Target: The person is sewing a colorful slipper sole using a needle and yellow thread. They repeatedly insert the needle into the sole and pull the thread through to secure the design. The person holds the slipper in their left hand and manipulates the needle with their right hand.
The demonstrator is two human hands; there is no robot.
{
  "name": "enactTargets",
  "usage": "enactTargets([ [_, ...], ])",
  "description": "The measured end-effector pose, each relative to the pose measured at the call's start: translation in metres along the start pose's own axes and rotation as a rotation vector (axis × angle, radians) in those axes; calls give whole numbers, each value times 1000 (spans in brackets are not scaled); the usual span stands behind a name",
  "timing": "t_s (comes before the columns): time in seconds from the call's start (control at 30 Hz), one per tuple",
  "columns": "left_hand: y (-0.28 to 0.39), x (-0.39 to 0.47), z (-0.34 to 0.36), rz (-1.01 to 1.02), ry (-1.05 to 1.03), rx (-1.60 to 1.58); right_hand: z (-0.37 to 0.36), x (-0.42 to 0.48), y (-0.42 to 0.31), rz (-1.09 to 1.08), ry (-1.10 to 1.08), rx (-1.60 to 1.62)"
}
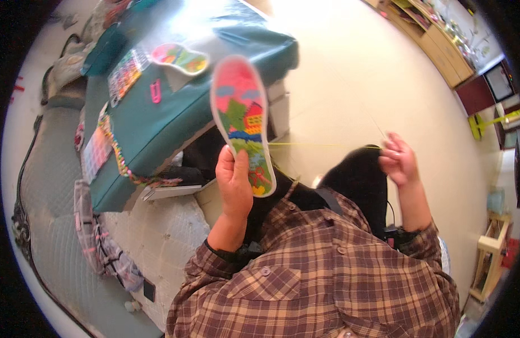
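My left hand (pixel 235 186) grips an embroidered shoe insole (pixel 242 114) by its side, thumb on top. Stitched on the insole are a pink sky, a red-roofed house, a green tree and yellow flowers, inside a white border. From its right edge a yellow thread (pixel 323 145) runs taut to my right hand (pixel 398 158), raised over the floor beside my knee. The fingers there are pinched and a little blurred; whether they also hold a needle I cannot tell. A similar insole (pixel 181 60) lies on the teal-covered table (pixel 167 126).
Near the second insole are a pink clip-shaped object (pixel 156 91) and a case of coloured threads (pixel 126 76). A braided bundle of threads (pixel 116 148) hangs along the table's near side. A quilted sofa (pixel 52 177) is at left, with a phone (pixel 149 290) on its light cover.
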State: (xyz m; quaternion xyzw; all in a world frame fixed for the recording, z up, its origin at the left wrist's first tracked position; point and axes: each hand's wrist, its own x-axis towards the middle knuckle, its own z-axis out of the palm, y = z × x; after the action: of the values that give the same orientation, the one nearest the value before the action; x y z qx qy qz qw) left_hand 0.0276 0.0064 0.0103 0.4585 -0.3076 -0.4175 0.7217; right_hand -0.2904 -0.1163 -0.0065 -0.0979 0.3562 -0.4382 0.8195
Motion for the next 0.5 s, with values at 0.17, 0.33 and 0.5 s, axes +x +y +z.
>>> enactTargets([
  [0.17,30,13,-33,230,339,103,-199,11,-76,-334,401,106],
  [0.33,49,25,-69,297,403,85,-388,-43,-154,-787,1117,-214],
  [0.5,40,23,-46,-8,176,-170,-333,8,-94,-646,874,-244],
])
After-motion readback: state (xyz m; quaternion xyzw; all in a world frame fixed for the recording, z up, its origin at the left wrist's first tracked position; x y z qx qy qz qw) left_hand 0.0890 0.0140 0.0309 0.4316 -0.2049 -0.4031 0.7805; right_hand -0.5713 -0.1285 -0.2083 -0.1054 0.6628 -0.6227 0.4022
